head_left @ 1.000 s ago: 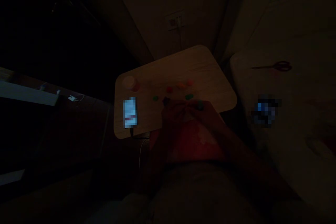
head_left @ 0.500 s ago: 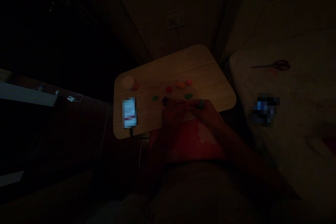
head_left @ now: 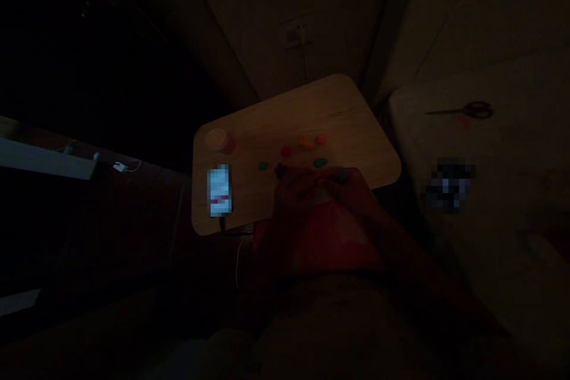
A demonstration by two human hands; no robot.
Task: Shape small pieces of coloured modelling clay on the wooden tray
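The light is very dim. My left hand [head_left: 294,187] and my right hand [head_left: 350,187] meet over the near edge of a small wooden table [head_left: 267,119], fingers bent and tips pressed together. Whatever lies between the fingertips is too dark to make out. A small greenish piece [head_left: 342,175] shows at my right hand's fingers. Just beyond the hands lie small soft-looking lumps, like modelling clay: a dark purple one [head_left: 280,170] beside my left hand, a green one [head_left: 320,162], another green one [head_left: 262,165], a red one [head_left: 285,151], an orange one [head_left: 306,143] and a pink one [head_left: 321,139].
On the table's left stand a lidded tub [head_left: 219,140] and a lit phone [head_left: 219,191] with a cable. Scissors [head_left: 472,110] and a blurred-out object [head_left: 449,185] lie on the pale surface to the right. A wall socket [head_left: 295,34] is behind the table.
The hands stay together in nearly the same place, with only slight finger movement. The lumps have not moved.
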